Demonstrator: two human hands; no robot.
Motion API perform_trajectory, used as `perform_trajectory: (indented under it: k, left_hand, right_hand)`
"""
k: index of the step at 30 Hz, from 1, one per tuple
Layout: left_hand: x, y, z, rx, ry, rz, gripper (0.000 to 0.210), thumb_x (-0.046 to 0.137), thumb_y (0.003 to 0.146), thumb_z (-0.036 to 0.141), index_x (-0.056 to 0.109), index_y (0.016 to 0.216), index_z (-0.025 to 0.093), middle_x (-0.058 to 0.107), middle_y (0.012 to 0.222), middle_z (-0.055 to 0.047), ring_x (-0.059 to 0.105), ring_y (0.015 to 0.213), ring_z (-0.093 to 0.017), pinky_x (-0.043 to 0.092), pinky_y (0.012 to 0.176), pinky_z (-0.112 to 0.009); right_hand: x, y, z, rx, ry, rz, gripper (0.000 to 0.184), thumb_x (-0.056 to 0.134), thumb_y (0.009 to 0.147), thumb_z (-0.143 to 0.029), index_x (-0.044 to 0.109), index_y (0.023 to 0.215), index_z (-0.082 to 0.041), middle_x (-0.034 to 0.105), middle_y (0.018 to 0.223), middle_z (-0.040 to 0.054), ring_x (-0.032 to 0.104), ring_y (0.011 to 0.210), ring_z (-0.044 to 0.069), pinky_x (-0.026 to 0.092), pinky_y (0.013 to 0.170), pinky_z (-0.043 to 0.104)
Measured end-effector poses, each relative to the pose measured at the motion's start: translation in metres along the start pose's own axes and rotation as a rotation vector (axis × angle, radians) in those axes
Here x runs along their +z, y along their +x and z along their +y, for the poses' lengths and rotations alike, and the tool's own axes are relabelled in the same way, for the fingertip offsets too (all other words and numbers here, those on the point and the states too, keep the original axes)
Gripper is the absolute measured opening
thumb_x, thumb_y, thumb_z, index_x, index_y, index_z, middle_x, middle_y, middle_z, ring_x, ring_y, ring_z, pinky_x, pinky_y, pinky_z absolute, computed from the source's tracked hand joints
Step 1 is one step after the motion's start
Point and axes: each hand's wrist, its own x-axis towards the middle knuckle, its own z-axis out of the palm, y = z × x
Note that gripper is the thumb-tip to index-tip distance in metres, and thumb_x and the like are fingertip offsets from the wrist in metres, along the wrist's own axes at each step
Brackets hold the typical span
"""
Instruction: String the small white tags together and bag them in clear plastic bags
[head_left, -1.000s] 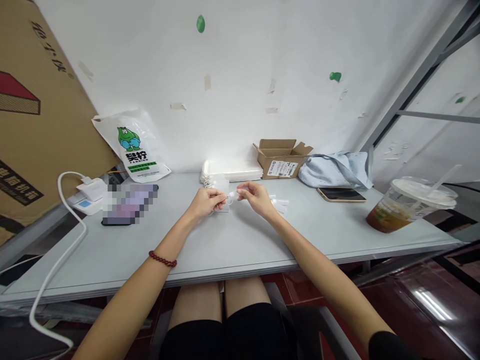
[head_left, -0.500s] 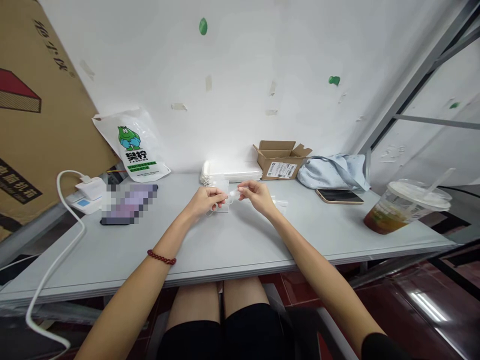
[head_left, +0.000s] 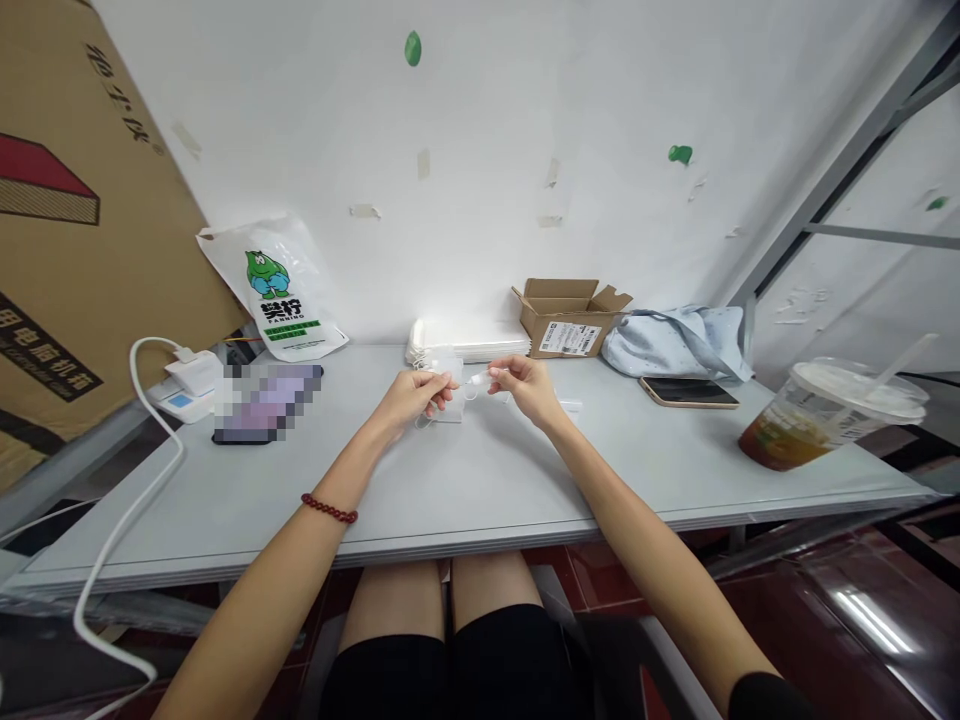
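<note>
Above the middle of the table, my right hand (head_left: 525, 388) pinches a small white piece (head_left: 478, 379) whose exact kind I cannot make out. A thin white string (head_left: 470, 394) loops below it and runs toward my left hand (head_left: 420, 398). The fingertips of my left hand are pressed together at the string's end. Beneath the left fingers lies a small clear plastic sleeve (head_left: 450, 412), partly covered, with a bit of string beside it. Another clear sleeve (head_left: 571, 406) rests by my right wrist.
Behind the hands are a stack of white flat items (head_left: 472, 342) and an open cardboard box (head_left: 566, 318). A light-blue cloth bag (head_left: 667, 340), phone (head_left: 688, 392) and drink cup (head_left: 817, 420) stand right. Left are another phone (head_left: 266, 400), charger (head_left: 196, 372) and white plastic bag (head_left: 281, 290).
My hands have drawn slightly apart, the right one moving rightward with the small white piece. The whole view has shifted a little.
</note>
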Motion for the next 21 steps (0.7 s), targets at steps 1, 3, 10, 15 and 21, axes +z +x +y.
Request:
perform_trajectory:
  k: [1,3,10,15,21]
  left_hand:
    - [0.0007,0.0000,-0.0003,-0.001,0.006,-0.013,0.041,0.067,0.067,0.052,0.068,0.071,0.011,0.060,0.067,-0.005,0.051,0.057,-0.010,0.036,0.046,-0.022]
    - [0.0025,0.0003,-0.0006,-0.004,0.010,-0.037,0.038,0.071,0.064,0.049,0.068,0.071,0.011,0.060,0.066,-0.004,0.051,0.056,-0.010,0.036,0.047,-0.022]
    - [0.0042,0.0002,0.0019,0.026,0.015,-0.036,0.030,0.072,0.062,0.041,0.069,0.068,0.012,0.060,0.061,-0.003,0.049,0.055,-0.010,0.037,0.049,-0.023]
    - [-0.0007,-0.0006,0.0010,0.012,-0.002,-0.013,0.042,0.064,0.070,0.054,0.069,0.071,0.012,0.062,0.067,-0.006,0.052,0.057,-0.011,0.038,0.048,-0.024]
    - [0.0006,-0.0026,0.0015,0.003,0.034,-0.028,0.041,0.066,0.068,0.054,0.069,0.072,0.013,0.062,0.068,-0.006,0.051,0.056,-0.011,0.038,0.048,-0.023]
  right_hand:
    - [0.0006,-0.0003,0.0004,-0.002,-0.003,-0.008,0.036,0.070,0.067,-0.049,0.064,0.080,-0.016,0.062,0.057,-0.0003,0.060,0.057,0.014,0.048,0.062,0.029]
    - [0.0022,-0.0006,0.0011,-0.007,-0.008,-0.021,0.035,0.070,0.067,-0.048,0.063,0.081,-0.016,0.062,0.057,-0.0005,0.060,0.057,0.014,0.048,0.062,0.029]
    - [0.0025,-0.0004,-0.0040,0.002,0.021,-0.041,0.035,0.072,0.065,-0.049,0.064,0.077,-0.016,0.061,0.057,-0.0006,0.059,0.055,0.014,0.049,0.062,0.030]
    - [-0.0032,-0.0007,-0.0073,-0.004,0.041,-0.023,0.036,0.073,0.064,-0.049,0.063,0.076,-0.017,0.061,0.059,-0.0006,0.060,0.055,0.014,0.049,0.061,0.029]
    - [-0.0007,-0.0022,-0.0048,-0.025,0.007,-0.033,0.037,0.071,0.066,-0.051,0.063,0.079,-0.017,0.062,0.059,-0.0002,0.060,0.056,0.014,0.050,0.062,0.030]
